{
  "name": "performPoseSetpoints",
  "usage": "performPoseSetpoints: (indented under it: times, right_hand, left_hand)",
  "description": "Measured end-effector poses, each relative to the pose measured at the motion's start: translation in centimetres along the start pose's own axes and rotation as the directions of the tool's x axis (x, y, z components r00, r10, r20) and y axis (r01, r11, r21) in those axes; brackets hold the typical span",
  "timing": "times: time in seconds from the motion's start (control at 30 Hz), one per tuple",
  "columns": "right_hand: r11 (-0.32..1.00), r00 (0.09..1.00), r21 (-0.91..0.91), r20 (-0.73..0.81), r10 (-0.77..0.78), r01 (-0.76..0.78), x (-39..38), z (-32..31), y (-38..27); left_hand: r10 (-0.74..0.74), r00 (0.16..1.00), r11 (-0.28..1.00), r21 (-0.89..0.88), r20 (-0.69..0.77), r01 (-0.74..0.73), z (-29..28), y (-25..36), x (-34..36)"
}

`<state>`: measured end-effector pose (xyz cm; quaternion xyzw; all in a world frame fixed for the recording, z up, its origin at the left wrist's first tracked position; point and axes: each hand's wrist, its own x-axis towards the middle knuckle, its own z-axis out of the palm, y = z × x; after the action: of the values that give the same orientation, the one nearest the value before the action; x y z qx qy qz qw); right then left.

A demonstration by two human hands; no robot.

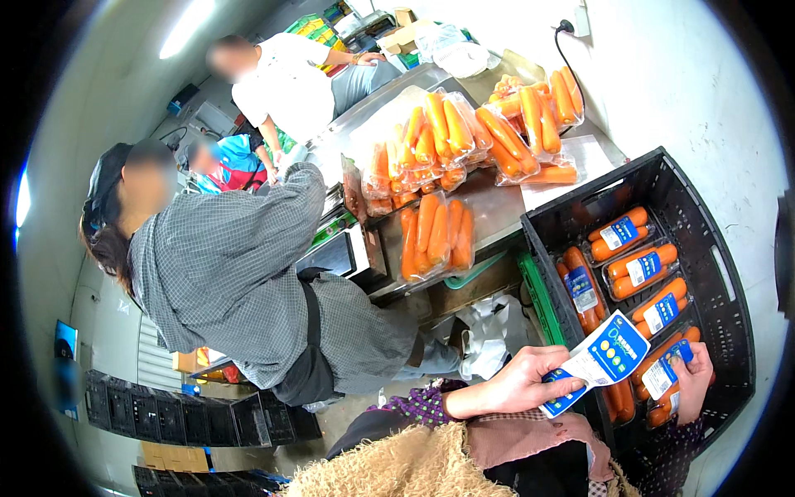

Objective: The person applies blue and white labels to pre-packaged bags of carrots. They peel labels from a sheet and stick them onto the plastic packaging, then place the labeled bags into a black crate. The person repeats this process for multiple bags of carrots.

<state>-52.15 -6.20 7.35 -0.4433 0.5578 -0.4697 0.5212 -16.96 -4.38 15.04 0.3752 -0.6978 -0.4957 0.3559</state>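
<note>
My left hand (534,383), at the lower middle, is closed on a strip of blue-and-white labels (600,356), its thumb across the strip's lower part. My right hand (691,373), at the lower right, has its fingers closed on a carrot pack with a blue-and-white label (662,373) inside a black plastic crate (720,265). Several other labelled packs of carrots (642,269) lie in this crate, in clear wrapping. The lower end of the label strip is partly covered by my left hand.
A steel table (497,215) holds heaps of bagged carrots (435,132). A co-worker in grey check (224,265) stands close at left; two others (281,74) work farther back. A green crate (542,298), white bags (489,331) and stacked black crates (190,414) are lower down.
</note>
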Motion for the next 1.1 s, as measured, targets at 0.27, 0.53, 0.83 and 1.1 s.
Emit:
performPoseSetpoints:
  times: [0.27, 0.53, 0.83, 1.1]
  right_hand:
    - [0.996, 0.997, -0.058, -0.032, -0.076, 0.074, 0.9, 0.4, 2.7]
    - [0.955, 0.99, -0.273, -0.045, -0.137, 0.119, 4.9, -2.9, -4.3]
    - [0.637, 0.793, -0.657, 0.598, 0.115, 0.403, 5.6, 0.9, 3.2]
    - [0.253, 0.584, -0.683, 0.722, 0.37, 0.685, 6.1, 6.6, 7.7]
  left_hand:
    - [-0.021, 1.0, 1.0, 0.0, 0.006, 0.021, 0.0, 0.3, -0.1]
    - [-0.312, 0.869, 0.949, -0.178, -0.384, 0.262, -4.0, 1.0, -1.5]
    - [-0.331, 0.925, 0.932, -0.218, -0.189, 0.289, -1.4, 0.3, -1.0]
    - [-0.35, 0.927, 0.925, -0.206, -0.134, 0.319, -0.9, 0.4, -0.3]
